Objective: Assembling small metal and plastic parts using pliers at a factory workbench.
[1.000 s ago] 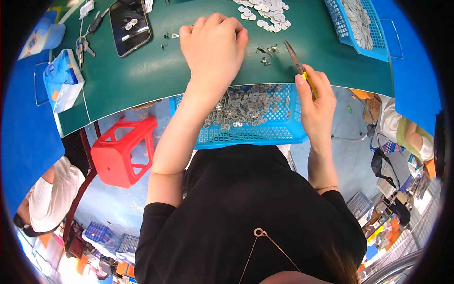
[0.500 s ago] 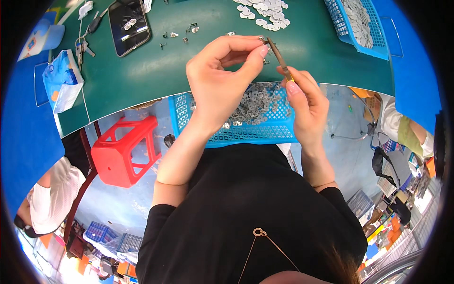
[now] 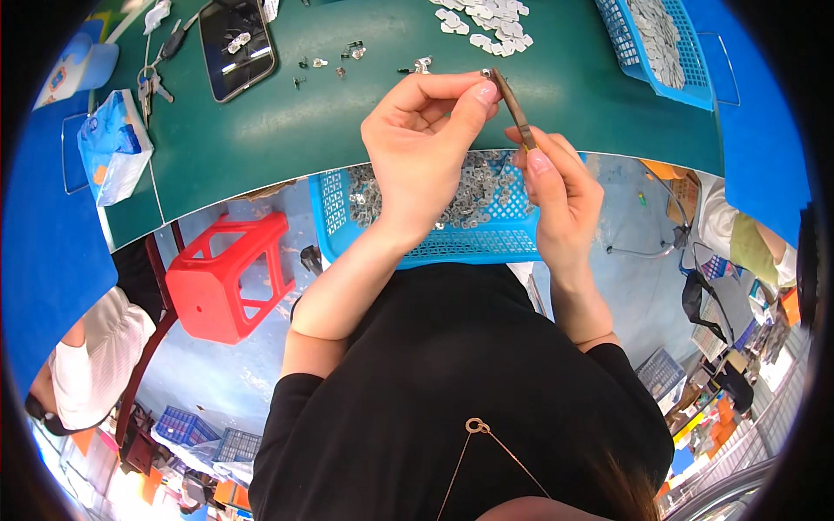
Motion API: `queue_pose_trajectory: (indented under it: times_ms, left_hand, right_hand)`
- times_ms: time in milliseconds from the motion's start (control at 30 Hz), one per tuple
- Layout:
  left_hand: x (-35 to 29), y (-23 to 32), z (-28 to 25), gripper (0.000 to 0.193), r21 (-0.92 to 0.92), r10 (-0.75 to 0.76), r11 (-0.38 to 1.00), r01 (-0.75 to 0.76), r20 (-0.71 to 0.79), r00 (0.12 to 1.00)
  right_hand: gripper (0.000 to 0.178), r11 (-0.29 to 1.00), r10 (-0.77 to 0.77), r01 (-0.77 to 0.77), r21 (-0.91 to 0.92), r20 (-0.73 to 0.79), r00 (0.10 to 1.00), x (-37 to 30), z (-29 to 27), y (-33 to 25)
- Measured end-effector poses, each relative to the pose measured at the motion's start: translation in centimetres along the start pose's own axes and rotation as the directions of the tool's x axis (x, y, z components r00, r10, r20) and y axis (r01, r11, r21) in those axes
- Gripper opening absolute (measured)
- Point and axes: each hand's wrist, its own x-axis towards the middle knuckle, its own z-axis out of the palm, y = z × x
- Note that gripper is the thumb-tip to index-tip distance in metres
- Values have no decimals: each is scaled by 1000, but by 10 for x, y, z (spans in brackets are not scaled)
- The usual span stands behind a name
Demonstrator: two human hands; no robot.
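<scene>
Slim metal tool [image 3: 514, 108] at a tiny part [image 3: 486, 74]
Left hand [image 3: 421, 143] pinches the part; right hand [image 3: 563, 193] holds the tool

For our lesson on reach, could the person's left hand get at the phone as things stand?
Probably yes: only small loose metal parts seem to lie on the green table between the left hand and the phone, though that hand pinches a small piece.

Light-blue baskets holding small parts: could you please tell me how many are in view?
2. One basket is at the green table's upper right; the other basket is below the table's near edge, partly covered by the left hand. More under the table would be hidden.
</scene>
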Motion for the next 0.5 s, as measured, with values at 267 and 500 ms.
queue_pose_trajectory:
  times_ms: [267,500]
  left_hand:
    - [3,1,-5,13,56,-11,998,9,31,999]
    - [4,-1,-4,13,79,-12,997,10,27,1000]
  right_hand:
    - [26,996,-26,26,-84,-1,1000,1,-2,1]
    - [25,996,-15,14,-89,-13,1000,1,0,-1]
